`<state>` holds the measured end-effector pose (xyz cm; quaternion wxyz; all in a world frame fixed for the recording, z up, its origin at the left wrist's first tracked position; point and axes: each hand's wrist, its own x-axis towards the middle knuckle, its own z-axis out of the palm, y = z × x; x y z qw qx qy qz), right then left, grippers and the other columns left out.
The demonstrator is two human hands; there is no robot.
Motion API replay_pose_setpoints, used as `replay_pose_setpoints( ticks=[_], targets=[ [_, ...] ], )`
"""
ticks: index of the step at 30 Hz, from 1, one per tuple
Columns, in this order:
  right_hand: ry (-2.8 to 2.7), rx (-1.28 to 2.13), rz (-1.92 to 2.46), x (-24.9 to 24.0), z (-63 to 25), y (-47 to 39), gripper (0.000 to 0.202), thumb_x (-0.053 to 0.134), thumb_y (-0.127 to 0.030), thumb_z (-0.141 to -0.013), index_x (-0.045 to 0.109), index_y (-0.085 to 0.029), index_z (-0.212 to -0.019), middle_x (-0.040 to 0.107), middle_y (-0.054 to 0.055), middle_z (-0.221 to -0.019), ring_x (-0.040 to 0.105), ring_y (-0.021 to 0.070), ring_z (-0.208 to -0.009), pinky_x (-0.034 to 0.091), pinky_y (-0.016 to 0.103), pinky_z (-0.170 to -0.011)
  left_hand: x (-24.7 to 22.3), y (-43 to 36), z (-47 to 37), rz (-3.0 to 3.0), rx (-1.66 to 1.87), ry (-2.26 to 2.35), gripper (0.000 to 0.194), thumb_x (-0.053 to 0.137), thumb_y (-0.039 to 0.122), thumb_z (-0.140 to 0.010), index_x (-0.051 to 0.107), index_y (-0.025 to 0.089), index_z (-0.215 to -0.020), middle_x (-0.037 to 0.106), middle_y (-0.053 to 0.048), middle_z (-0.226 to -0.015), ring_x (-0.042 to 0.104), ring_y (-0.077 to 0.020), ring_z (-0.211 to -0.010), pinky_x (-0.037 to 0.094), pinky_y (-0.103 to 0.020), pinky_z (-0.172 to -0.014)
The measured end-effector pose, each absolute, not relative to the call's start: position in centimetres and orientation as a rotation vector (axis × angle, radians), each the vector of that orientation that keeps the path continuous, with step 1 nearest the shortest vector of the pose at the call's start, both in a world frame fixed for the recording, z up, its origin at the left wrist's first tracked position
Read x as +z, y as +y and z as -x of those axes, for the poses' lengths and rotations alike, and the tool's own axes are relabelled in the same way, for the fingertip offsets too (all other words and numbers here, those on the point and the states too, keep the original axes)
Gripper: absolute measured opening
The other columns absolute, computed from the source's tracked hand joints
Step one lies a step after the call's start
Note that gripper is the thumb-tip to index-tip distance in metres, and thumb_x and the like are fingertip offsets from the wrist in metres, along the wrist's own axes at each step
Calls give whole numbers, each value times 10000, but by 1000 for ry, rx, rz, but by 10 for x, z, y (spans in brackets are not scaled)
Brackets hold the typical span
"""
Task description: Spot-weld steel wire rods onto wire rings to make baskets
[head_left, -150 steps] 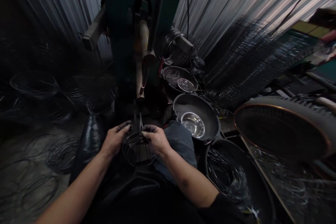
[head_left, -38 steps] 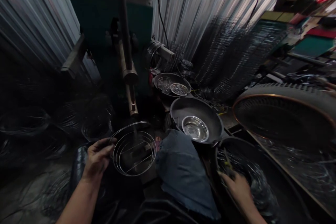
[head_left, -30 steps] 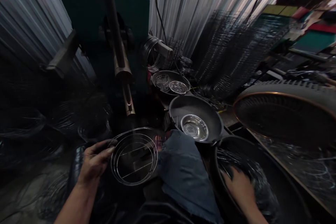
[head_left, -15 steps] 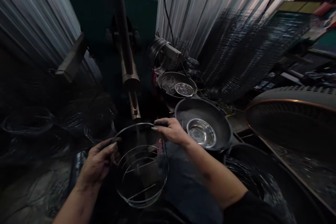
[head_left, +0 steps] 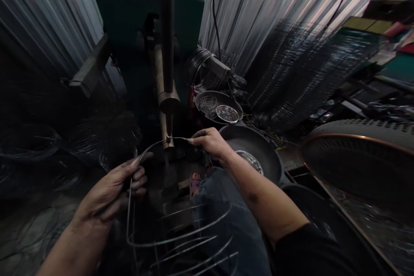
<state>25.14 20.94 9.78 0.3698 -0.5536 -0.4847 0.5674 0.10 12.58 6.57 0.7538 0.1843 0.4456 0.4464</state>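
A round wire basket (head_left: 161, 244) is in both my hands, its rim at the far side and its wire rings tilted down toward my lap. My left hand (head_left: 113, 189) grips the rim at its left, thumb on top and fingers curled below. My right hand (head_left: 210, 143) pinches the rim on the right between thumb and fingers. The far part of the rim lies at the tips of a dark upright rod (head_left: 167, 30) and a copper-coloured lower arm (head_left: 164, 123). Whether the wire is pressed between the two tips, I cannot tell.
To the right stand a dark pan with a shiny metal bowl (head_left: 250, 161) and, farther back, another pan (head_left: 202, 97) with a dish and wire pieces. A large round fan-like guard (head_left: 362, 159) is at far right. Stacked wire racks (head_left: 291, 73) lean against corrugated metal sheeting (head_left: 255, 4).
The basket has moved forward and tipped, so its rim now reaches the rod tips and its lower rings swing toward me. Both hands keep their hold; the view has shifted slightly.
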Motion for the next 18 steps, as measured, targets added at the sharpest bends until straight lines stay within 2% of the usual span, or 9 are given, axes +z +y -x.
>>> replay_pose_setpoints(
  ticks=[5, 9, 18],
  targets=[
    [-1271, 1425, 1462, 104, -246, 218, 162, 760, -206, -514, 621, -124, -512, 500, -33, -421, 406, 75, -395, 291, 223, -418, 83, 124, -3, -340, 1013, 972, 155, 708, 228, -768, 624, 169, -884, 467, 23, -652, 395, -50, -459, 398, -186, -420],
    [-1279, 1395, 1500, 103, -245, 223, 127, 735, -175, -525, 619, -125, -513, 506, -30, -421, 414, 77, -396, 301, 220, -419, 93, 124, -9, -304, 1037, 984, 184, 673, 199, -794, 636, 162, -971, 483, 23, -640, 405, -45, -433, 409, -181, -419],
    [-1223, 1446, 1493, 98, -243, 222, 195, 770, -223, -472, 595, -141, -502, 510, -26, -401, 415, 82, -370, 290, 216, -380, 88, 126, -12, -343, 1036, 964, 159, 607, 169, -836, 618, 152, -994, 457, 34, -598, 392, -54, -435, 415, -184, -428]
  ],
)
